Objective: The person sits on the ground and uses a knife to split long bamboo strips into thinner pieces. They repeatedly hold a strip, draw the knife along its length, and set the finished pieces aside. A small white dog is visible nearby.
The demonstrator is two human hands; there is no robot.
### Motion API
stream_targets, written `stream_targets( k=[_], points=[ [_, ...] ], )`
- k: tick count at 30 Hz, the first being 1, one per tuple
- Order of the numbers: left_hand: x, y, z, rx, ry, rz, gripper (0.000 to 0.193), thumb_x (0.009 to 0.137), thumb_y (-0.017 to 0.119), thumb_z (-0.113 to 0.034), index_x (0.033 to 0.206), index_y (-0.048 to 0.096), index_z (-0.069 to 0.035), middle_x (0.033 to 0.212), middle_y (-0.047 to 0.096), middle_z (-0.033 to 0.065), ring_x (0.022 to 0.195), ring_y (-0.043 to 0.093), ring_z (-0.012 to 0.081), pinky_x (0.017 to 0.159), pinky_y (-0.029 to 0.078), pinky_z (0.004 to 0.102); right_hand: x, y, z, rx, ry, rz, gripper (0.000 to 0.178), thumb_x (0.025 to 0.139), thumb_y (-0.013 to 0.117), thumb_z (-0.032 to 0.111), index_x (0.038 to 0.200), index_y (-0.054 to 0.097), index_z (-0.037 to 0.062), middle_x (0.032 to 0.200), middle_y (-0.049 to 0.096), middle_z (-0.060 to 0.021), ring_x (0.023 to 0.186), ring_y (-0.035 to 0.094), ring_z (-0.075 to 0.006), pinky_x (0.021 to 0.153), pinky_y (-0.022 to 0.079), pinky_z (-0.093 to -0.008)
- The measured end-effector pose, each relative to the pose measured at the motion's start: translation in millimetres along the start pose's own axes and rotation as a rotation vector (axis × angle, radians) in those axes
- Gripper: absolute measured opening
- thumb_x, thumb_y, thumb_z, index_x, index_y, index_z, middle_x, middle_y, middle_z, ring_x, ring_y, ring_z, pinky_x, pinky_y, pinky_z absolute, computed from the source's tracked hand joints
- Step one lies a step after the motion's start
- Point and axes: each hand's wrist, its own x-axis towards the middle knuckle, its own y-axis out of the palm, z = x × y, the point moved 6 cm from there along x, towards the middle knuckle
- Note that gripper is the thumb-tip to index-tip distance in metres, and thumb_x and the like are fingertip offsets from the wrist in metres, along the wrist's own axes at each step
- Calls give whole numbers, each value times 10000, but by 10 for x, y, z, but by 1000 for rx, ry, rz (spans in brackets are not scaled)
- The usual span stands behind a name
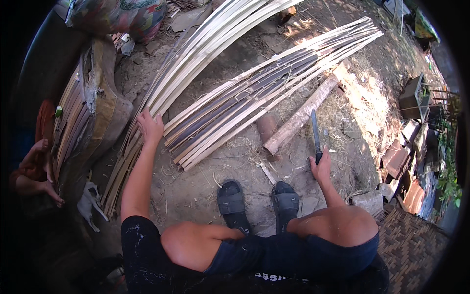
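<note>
My left hand [150, 126] reaches to a bundle of long pale bamboo strips [192, 66], its fingers closed over strips at the bundle's near part. My right hand [321, 165] is wrapped round the black handle of a long knife [315, 128], whose blade points away from me. The blade is apart from the strips. Between my hands lies a second bundle of split bamboo strips [254, 95], pale and dark mixed, fanned toward the far right. A thick round log [301, 115] rests on the ground left of the knife, across a shorter wood block [267, 128].
A person's bare feet [51, 188] show at the far left, near a white animal [89, 203]. Stacked strips [71, 122] lie by a worn brown slab [105, 103]. A patterned sack [117, 17] sits at the back left. Bricks [395, 159] and a woven mat [409, 245] lie right.
</note>
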Motion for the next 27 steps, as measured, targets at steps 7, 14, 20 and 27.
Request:
stream_targets(
  k=[7,14,20,27],
  points=[
    [-454,269,-2306,-203,683,451,239,929,598,-220,1091,618,-45,1039,614,171,994,606,357,886,488,463,-123,-169,96,230,389,105,714,876,709,379,1406,403,11,1192,604,-306,1109,602,-433,947,469,-473],
    [-970,916,-2908,-160,979,587,257,913,626,-283,1025,612,-52,969,642,155,923,652,340,791,534,449,-233,-209,288,321,405,206,725,874,678,517,1382,439,59,1113,644,-302,1057,638,-428,925,485,-465],
    [-1264,1089,-2963,173,1101,615,212,911,605,-241,991,582,-46,923,643,129,847,687,303,723,552,432,-381,6,78,330,384,242,632,901,668,464,1345,481,54,1106,656,-289,1035,642,-453,901,497,-474],
    [-1157,976,-2903,3,833,458,159,902,527,-174,977,544,-35,912,626,151,837,670,373,770,551,460,-343,7,60,366,333,211,581,900,677,434,1304,511,52,1098,656,-283,1019,647,-441,887,502,-472]
  ],
)
